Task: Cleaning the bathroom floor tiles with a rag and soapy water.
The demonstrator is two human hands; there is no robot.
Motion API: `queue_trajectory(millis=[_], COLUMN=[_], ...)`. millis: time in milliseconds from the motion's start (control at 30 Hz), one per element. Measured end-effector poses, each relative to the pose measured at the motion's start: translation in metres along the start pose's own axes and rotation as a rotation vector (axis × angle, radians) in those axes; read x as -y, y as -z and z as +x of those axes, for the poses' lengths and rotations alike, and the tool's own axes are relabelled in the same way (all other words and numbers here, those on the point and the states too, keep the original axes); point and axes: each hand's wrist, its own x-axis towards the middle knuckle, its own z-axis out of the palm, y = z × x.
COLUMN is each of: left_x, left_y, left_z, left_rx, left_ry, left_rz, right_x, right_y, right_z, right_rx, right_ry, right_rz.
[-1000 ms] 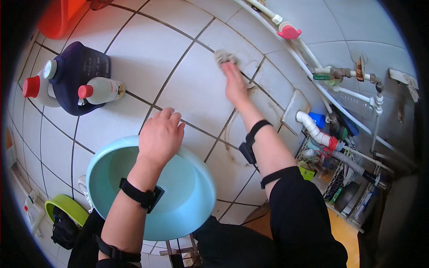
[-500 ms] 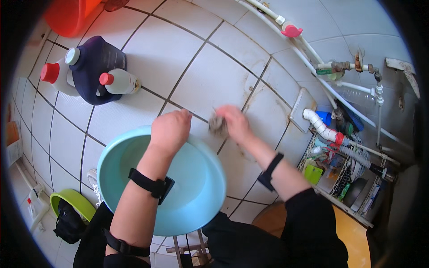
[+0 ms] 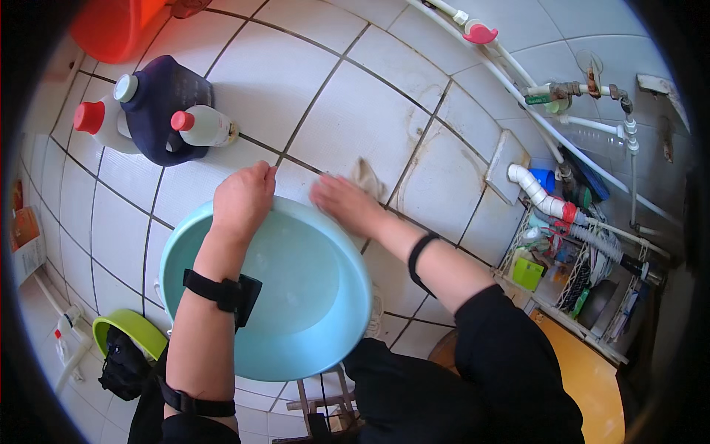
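A large light-blue basin (image 3: 347,325) stands before me; whether it holds clear water I cannot tell. My left hand (image 3: 244,200) is closed over its far rim, the fingers bunched together. What they grip is hidden. Just right of it, at the rim's far right side, my right hand (image 3: 346,203) has its fingers stretched out and nothing visible in them. Close behind that hand a small beige-grey cloth (image 3: 365,180) shows against the white floor tiles, partly covered by the hand.
At the far left stand a dark blue jug (image 3: 164,111), a white bottle (image 3: 214,127) and a red-capped jug (image 3: 95,118). An orange bucket (image 3: 111,29) is behind. A green basin (image 3: 144,333) with a black item sits near left. Pipes (image 3: 532,189) and a crowded rack (image 3: 577,277) line the right.
My right hand has moved left and nearer the basin, away from the grey cloth it held, which now shows behind it. My left hand has shifted left along the rim.
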Motion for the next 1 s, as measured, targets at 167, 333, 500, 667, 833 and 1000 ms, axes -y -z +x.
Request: queue_trajectory(millis=[167,333,500,667,833,1000], left_x=[0.02,0.039,0.057,0.041,0.017,0.01], left_y=[0.005,0.008,-0.002,0.001,0.012,-0.002], left_z=[0.004,0.008,0.01,0.006,-0.043,-0.099], left_rx=[-0.018,-0.063,-0.131,-0.183,-0.484,-0.386], left_ry=[0.014,0.071,0.086,0.038,-0.208,-0.226], left_rz=[-0.026,-0.071,-0.062,-0.121,-0.139,-0.158], right_x=[0.026,0.006,-0.047,-0.043,0.032,0.046], right_y=[0.013,0.03,0.049,0.008,-0.017,-0.031], right_z=[-0.133,-0.196,-0.166,-0.129,-0.196,-0.289], right_rx=[0.162,0.079,-0.475,-0.465,-0.322,-0.32], right_ry=[0.008,-0.664,-0.792,-0.789,-0.652,-0.72], right_rz=[0.123,0.786,0.172,-0.034,-0.016,0.009])
